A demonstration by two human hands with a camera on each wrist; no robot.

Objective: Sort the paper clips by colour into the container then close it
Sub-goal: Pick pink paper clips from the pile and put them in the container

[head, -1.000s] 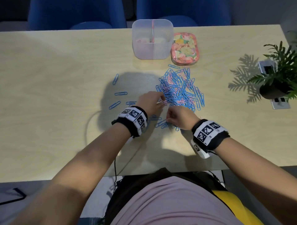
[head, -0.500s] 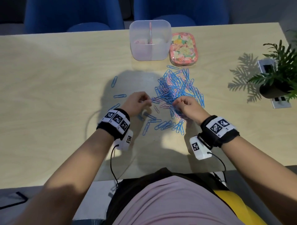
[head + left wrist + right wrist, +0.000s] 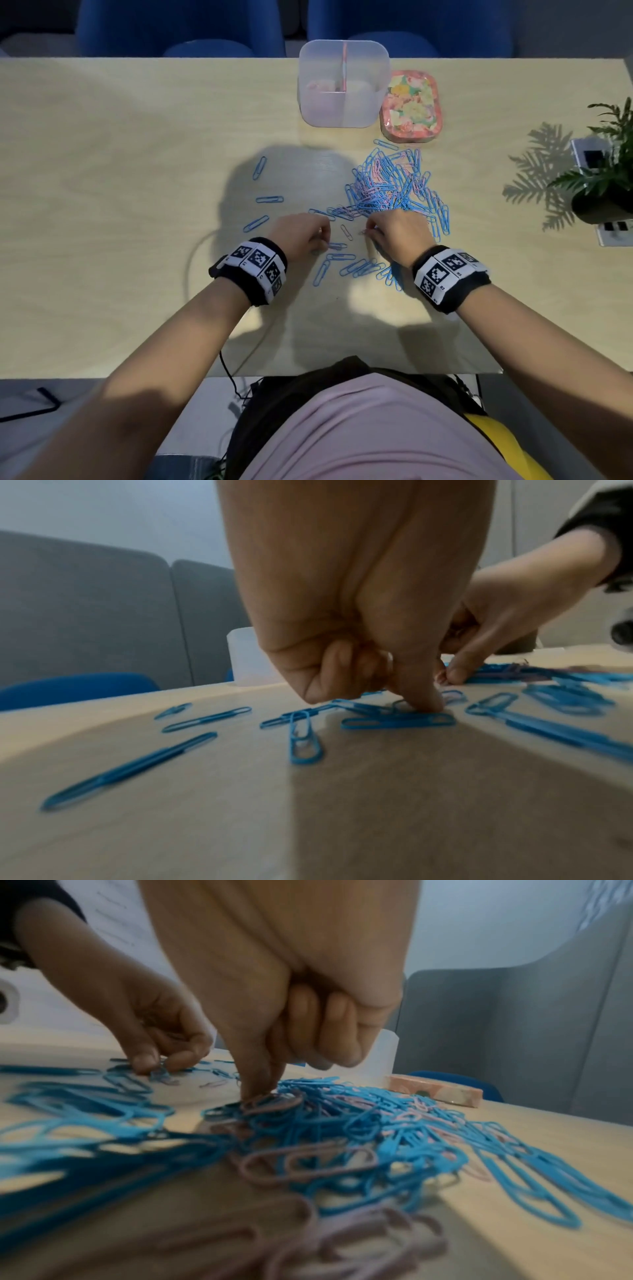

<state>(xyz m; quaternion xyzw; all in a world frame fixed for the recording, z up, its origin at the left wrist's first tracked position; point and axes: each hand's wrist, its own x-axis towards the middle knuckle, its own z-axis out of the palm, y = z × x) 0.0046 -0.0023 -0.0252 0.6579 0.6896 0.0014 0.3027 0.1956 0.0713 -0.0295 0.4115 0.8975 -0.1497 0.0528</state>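
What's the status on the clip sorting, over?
Left hand pressing a blue clip. Right hand picking at the mixed pile. Container open, lid beside it.

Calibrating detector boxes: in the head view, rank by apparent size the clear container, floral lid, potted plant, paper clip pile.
1. paper clip pile
2. clear container
3. floral lid and potted plant: unsure, since the frame edge crops the plant.

Wooden table (image 3: 120, 154), paper clips (image 3: 394, 188), container (image 3: 342, 109), lid (image 3: 411, 106)
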